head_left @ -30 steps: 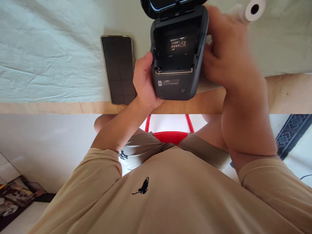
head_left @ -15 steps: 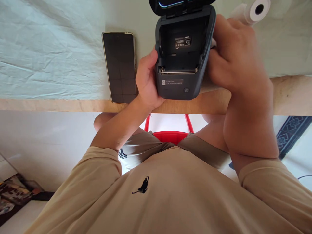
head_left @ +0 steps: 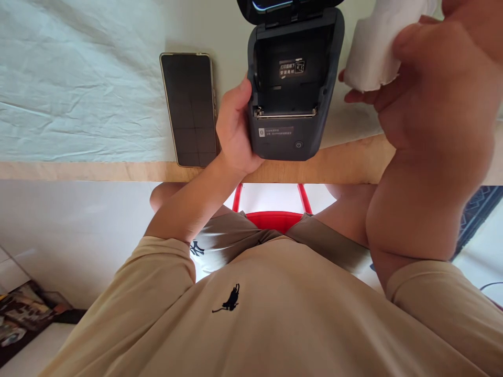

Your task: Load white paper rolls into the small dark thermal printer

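Observation:
A dark portable printer [head_left: 285,141] with its lid flipped up shows a hollow compartment holding a small label and no roll. My left hand [head_left: 236,131] grips it from the left side and underneath, thumb on the left edge. To the right of the printer, my right hand [head_left: 428,84] has its fingers around a roll of white paper [head_left: 373,52], with some fingertips showing beneath it. The roll is raised over the cloth and partly covered by the hand.
A phone [head_left: 190,110] lies screen up left of my left hand, close to the wooden table edge [head_left: 78,171]. Pale green cloth [head_left: 98,78] covers the table. Below the edge are my legs and a red stool [head_left: 275,220].
My right hand has left the printer's right side and moved right to the paper roll, which it now holds. The printer and my left hand have shifted slightly left.

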